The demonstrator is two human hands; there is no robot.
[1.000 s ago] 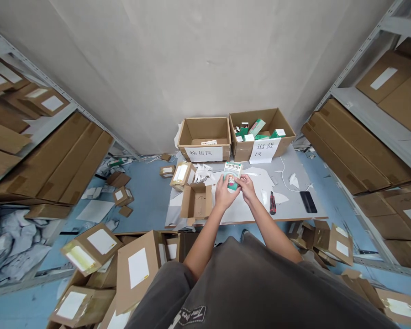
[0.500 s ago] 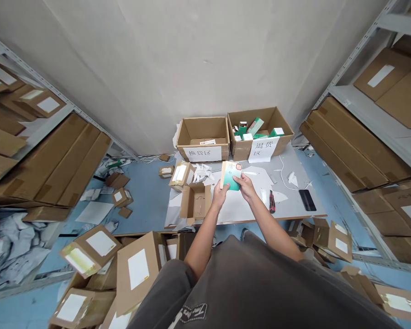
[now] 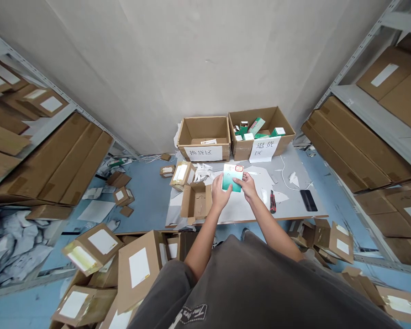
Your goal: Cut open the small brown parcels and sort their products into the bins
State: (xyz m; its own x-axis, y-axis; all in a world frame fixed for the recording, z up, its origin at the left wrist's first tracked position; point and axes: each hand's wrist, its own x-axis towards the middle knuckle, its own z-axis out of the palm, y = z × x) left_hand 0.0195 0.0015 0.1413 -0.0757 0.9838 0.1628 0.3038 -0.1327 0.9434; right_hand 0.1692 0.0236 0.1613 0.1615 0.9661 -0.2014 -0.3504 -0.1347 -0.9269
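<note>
A small green and white product box (image 3: 232, 177) is held over the grey table (image 3: 294, 205) between both hands. My left hand (image 3: 219, 195) grips its left edge with curled fingers. My right hand (image 3: 248, 186) pinches its right side. An opened small brown carton (image 3: 196, 203) lies on the table just left of my left hand. Behind the hands stand two open cardboard boxes with white paper labels: the left box (image 3: 204, 137) is nearly empty, and the right box (image 3: 260, 132) holds several green and white product boxes.
A box cutter (image 3: 272, 202) and a black phone (image 3: 308, 200) lie on the table to the right, with a white cable (image 3: 284, 176) and paper scraps. Small labelled cartons (image 3: 99, 246) crowd the blue floor. Metal shelves with flat cardboard (image 3: 359, 146) flank both sides.
The product box has been turned in my hands: a second ago its printed face showed upright, now a plain green and white face shows. Both hands stay on it.
</note>
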